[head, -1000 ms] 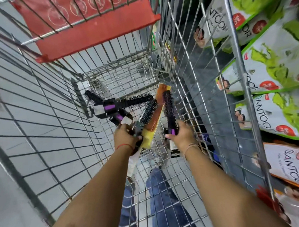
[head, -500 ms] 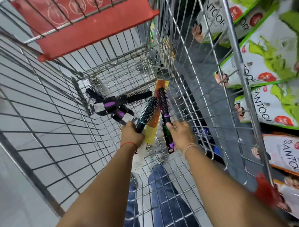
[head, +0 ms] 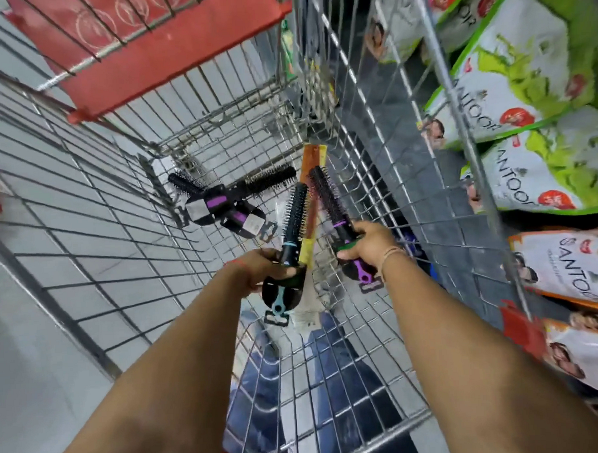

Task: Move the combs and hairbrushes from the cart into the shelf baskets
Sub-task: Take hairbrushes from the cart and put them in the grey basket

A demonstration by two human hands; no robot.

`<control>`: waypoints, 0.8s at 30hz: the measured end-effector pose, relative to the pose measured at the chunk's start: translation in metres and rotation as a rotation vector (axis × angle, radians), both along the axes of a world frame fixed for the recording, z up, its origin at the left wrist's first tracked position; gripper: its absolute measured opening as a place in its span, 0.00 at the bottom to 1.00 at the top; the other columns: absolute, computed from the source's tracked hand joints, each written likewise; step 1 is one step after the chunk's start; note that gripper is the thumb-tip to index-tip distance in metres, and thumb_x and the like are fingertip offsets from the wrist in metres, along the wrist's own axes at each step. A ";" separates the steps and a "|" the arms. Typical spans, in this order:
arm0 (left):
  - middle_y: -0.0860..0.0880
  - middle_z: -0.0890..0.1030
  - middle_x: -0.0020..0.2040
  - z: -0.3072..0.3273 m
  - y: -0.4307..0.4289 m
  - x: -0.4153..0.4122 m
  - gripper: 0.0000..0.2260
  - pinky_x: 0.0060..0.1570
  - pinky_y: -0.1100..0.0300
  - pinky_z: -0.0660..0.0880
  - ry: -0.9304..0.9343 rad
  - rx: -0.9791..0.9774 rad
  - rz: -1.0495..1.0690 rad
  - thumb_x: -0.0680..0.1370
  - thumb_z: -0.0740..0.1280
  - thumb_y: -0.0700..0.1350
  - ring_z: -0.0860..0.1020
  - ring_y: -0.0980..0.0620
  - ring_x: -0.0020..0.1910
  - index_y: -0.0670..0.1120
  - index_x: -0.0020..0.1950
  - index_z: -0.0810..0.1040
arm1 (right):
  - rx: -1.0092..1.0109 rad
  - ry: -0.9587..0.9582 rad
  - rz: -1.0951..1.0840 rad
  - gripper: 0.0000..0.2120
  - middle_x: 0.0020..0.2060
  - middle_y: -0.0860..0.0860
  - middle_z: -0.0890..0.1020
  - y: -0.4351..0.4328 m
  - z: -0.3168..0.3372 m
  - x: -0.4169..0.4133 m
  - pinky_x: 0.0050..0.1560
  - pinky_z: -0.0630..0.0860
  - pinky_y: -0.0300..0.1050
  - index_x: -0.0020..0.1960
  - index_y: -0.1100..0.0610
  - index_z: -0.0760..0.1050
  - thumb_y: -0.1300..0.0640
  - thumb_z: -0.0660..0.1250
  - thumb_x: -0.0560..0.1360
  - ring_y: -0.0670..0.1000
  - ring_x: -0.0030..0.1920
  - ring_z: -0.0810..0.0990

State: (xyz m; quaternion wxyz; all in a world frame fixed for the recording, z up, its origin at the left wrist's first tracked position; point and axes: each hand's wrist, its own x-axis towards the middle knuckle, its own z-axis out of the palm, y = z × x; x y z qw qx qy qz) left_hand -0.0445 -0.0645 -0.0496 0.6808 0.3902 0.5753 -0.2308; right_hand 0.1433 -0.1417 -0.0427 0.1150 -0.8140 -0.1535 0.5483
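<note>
Both my arms reach down into a wire shopping cart (head: 384, 174). My left hand (head: 258, 271) grips a black round hairbrush with a teal handle (head: 292, 219) together with a long orange and yellow packaged comb (head: 311, 191). My right hand (head: 368, 244) is closed on a black round hairbrush with a purple handle (head: 330, 199), its bristle end pointing up and away. Several more black and purple round hairbrushes (head: 228, 202) lie crossed on the cart floor at the far left corner. No shelf basket shows in this view.
The cart's red child-seat flap (head: 166, 47) hangs at the far end. Green and white soap packs (head: 531, 89) and orange ones (head: 573, 269) fill the shelves to the right of the cart. Grey floor tiles lie to the left. My jeans show through the cart floor.
Both hands have lifted their brushes higher off the cart floor and drawn them a little toward me. The brush in my right hand now tilts more to the left.
</note>
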 end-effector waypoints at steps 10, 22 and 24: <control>0.52 0.84 0.27 0.105 0.053 0.038 0.12 0.25 0.67 0.76 -0.528 0.125 -0.033 0.70 0.67 0.31 0.82 0.53 0.26 0.47 0.45 0.77 | 0.480 -0.267 -0.368 0.23 0.50 0.56 0.80 -0.016 0.090 -0.021 0.37 0.69 0.35 0.58 0.63 0.74 0.66 0.75 0.65 0.49 0.48 0.76; 0.50 0.84 0.24 0.345 -0.011 0.119 0.03 0.26 0.65 0.80 -1.121 0.007 -0.287 0.57 0.71 0.36 0.83 0.56 0.24 0.42 0.28 0.84 | 0.940 -0.843 -0.905 0.24 0.46 0.51 0.78 -0.114 0.321 -0.041 0.52 0.73 0.49 0.56 0.59 0.72 0.69 0.74 0.64 0.51 0.49 0.75; 0.49 0.84 0.25 0.376 -0.033 0.147 0.08 0.28 0.63 0.81 -1.156 0.031 -0.358 0.71 0.65 0.32 0.83 0.56 0.25 0.41 0.36 0.80 | 0.943 -0.991 -0.993 0.22 0.41 0.47 0.76 -0.144 0.348 -0.025 0.50 0.72 0.40 0.51 0.59 0.72 0.68 0.76 0.62 0.51 0.48 0.75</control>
